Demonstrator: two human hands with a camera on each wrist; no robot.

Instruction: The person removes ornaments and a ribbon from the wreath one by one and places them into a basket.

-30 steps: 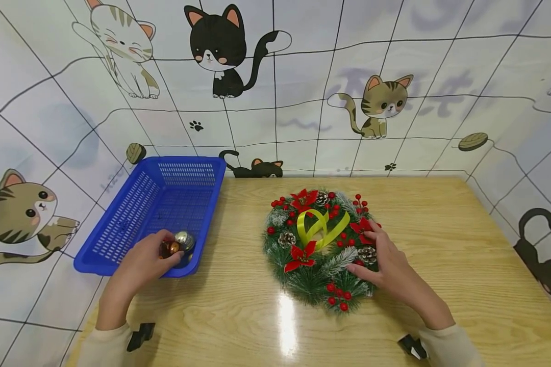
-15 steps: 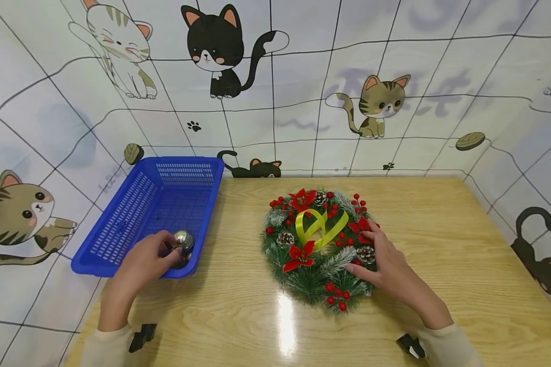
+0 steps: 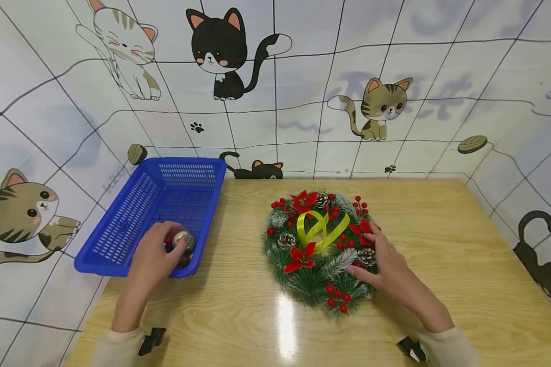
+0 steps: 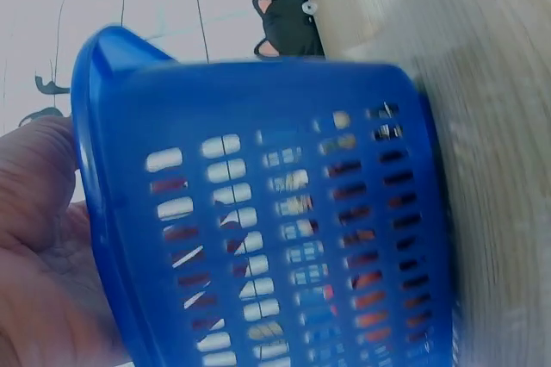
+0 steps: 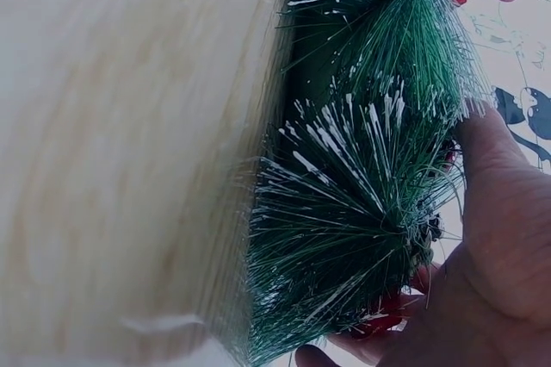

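My left hand (image 3: 153, 252) reaches into the near end of the blue plastic basket (image 3: 119, 229). Its thumb and fingers are bent round a shiny silver bauble (image 3: 184, 236), partly hidden by them. Darker red and brown baubles show beside it. From the left wrist view, the basket's slotted wall (image 4: 258, 100) covers most of the fingers. On the table lies a green Christmas wreath (image 3: 307, 285) with red flowers, berries, pine cones and a yellow ribbon (image 3: 337, 232). My right hand (image 3: 390, 265) holds its right side, thumb and fingers spread over the sprigs.
The wooden table (image 3: 239, 326) carries both the basket and the wreath. A wall cloth (image 3: 303, 122) printed with cats rises behind and at both sides. Black straps (image 3: 152, 341) show by both sleeves.
My left hand has shifted right and slightly forward inside the basket, its fingers now over the silver bauble. My right hand and the wreath stay in place.
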